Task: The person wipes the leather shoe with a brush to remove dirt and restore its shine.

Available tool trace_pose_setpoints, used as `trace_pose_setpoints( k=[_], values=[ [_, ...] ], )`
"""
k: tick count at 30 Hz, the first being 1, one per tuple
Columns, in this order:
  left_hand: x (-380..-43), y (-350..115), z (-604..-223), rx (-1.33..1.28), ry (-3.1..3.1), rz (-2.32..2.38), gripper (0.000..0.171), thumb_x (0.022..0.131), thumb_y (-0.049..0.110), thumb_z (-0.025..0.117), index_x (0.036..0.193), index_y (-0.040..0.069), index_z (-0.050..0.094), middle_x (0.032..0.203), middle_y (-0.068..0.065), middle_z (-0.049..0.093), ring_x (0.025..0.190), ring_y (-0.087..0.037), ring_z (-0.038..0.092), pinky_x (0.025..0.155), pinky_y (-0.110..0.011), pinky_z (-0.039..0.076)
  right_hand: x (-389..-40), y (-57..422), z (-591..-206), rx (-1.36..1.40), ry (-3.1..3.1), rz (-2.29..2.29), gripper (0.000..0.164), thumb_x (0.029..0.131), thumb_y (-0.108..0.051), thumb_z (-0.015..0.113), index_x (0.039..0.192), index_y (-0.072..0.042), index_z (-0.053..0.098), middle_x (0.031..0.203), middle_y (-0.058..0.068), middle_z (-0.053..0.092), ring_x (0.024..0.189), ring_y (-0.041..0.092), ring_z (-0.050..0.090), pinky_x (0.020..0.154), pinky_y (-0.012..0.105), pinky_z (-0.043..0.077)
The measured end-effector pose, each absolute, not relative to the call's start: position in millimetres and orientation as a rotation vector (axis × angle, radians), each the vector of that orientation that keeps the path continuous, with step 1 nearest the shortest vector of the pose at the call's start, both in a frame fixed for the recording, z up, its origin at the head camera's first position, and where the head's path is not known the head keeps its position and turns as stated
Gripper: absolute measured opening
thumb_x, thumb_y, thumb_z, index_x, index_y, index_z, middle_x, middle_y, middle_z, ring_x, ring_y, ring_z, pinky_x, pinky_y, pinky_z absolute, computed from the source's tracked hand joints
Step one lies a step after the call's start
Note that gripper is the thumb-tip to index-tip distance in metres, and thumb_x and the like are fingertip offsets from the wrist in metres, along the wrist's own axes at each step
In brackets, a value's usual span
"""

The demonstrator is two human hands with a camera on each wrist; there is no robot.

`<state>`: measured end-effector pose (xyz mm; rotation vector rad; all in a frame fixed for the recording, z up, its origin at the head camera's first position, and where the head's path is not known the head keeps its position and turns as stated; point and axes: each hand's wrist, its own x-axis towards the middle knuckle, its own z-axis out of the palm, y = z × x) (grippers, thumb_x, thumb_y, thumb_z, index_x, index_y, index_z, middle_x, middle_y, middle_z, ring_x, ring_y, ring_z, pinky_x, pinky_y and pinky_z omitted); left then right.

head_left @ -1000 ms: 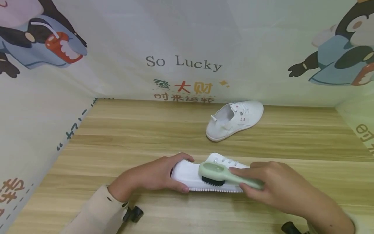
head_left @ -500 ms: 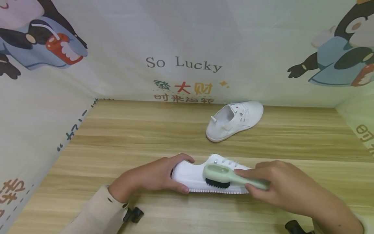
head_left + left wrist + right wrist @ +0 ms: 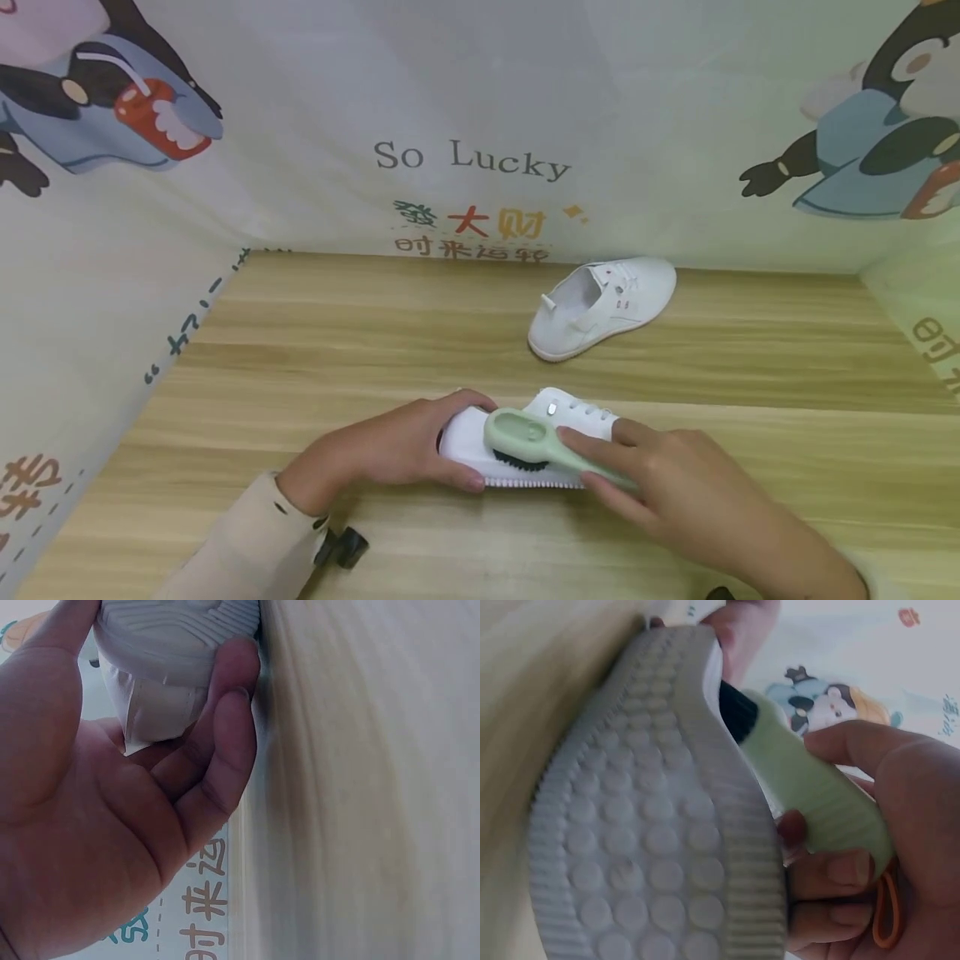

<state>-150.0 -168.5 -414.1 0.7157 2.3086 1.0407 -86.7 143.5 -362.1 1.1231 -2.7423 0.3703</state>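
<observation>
My left hand (image 3: pixel 408 443) grips the heel of a white lace-up shoe (image 3: pixel 461 442), which lies tipped on its side with its sole toward me. The left wrist view shows fingers curled round the heel, right by the tabletop. In my right hand (image 3: pixel 667 492) is the handle of a pale green brush (image 3: pixel 517 427), its black bristles (image 3: pixel 521 461) against the shoe's side near the heel. My right hand covers the toe in the head view. The right wrist view shows the dotted sole (image 3: pixel 652 810) and an orange loop (image 3: pixel 886 909) at the handle's end.
A second white shoe (image 3: pixel 603 308) stands farther back on the wood-grain table (image 3: pixel 337 333), close to the back wall. Printed cloth (image 3: pixel 480 83) with cartoon penguins and lettering encloses the table at the back and both sides.
The brush first slid a little right along the shoe, then moved back left toward the heel with my right hand. My left hand and the held shoe have stayed nearly in place.
</observation>
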Motion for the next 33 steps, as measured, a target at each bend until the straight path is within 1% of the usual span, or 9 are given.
trace_pose_setpoints(
  k=[2,7,14,19,24,28,33],
  values=[
    [-151.0,-168.5,-412.9,0.729,2.317,1.040,0.073,0.075,0.047,0.085,0.136,0.037,0.046,0.112,0.012,0.065,0.098,-0.009,0.061,0.089,-0.032,0.047,-85.2,139.6,-362.9,1.122,-2.702,0.324,0.039,0.096,-0.036,0.064,0.135,-0.034,0.062,0.077,-0.013,0.046,0.054,-0.002,0.028,0.051,0.018,0.028],
    [-151.7,-168.8,-412.8,0.752,2.319,1.037,0.074,0.075,0.048,0.085,0.137,0.035,0.046,0.115,0.015,0.063,0.100,-0.007,0.060,0.091,-0.030,0.046,-83.5,132.2,-367.2,1.155,-2.626,0.280,0.041,0.095,-0.032,0.064,0.136,-0.033,0.062,0.079,-0.011,0.047,0.055,-0.002,0.028,0.049,0.017,0.025],
    [-152.3,-168.6,-412.7,0.751,2.314,1.048,0.074,0.074,0.048,0.086,0.136,0.037,0.046,0.116,0.016,0.064,0.101,-0.007,0.060,0.093,-0.031,0.046,-84.7,130.5,-369.7,1.154,-2.607,0.282,0.042,0.094,-0.031,0.064,0.135,-0.033,0.062,0.078,-0.012,0.047,0.055,-0.003,0.027,0.049,0.016,0.024],
    [-152.5,-168.5,-412.4,0.743,2.328,1.033,0.076,0.074,0.049,0.086,0.137,0.037,0.045,0.117,0.016,0.063,0.101,-0.006,0.060,0.093,-0.032,0.046,-87.9,134.0,-368.9,1.163,-2.624,0.348,0.043,0.091,-0.029,0.067,0.134,-0.033,0.063,0.079,-0.013,0.050,0.056,-0.003,0.030,0.050,0.016,0.029],
    [-151.8,-168.5,-412.3,0.745,2.317,1.045,0.072,0.074,0.048,0.086,0.135,0.039,0.047,0.117,0.015,0.063,0.100,-0.008,0.060,0.091,-0.031,0.046,-93.4,139.2,-368.6,1.193,-2.588,0.504,0.045,0.084,-0.021,0.072,0.129,-0.028,0.068,0.075,-0.015,0.049,0.060,-0.005,0.033,0.054,0.014,0.033],
    [-151.6,-168.8,-413.0,0.736,2.309,1.045,0.072,0.075,0.048,0.085,0.134,0.039,0.047,0.116,0.014,0.063,0.099,-0.008,0.060,0.090,-0.032,0.047,-96.5,139.5,-370.2,1.225,-2.520,0.561,0.046,0.080,-0.017,0.074,0.125,-0.025,0.071,0.072,-0.017,0.047,0.059,-0.007,0.031,0.054,0.010,0.031],
    [-151.1,-169.0,-413.0,0.734,2.317,1.044,0.072,0.075,0.048,0.086,0.135,0.037,0.047,0.116,0.013,0.063,0.099,-0.008,0.060,0.089,-0.031,0.047,-95.7,136.8,-371.9,1.225,-2.508,0.492,0.047,0.081,-0.021,0.073,0.127,-0.029,0.069,0.073,-0.016,0.047,0.056,-0.007,0.028,0.051,0.010,0.026]
  ],
)
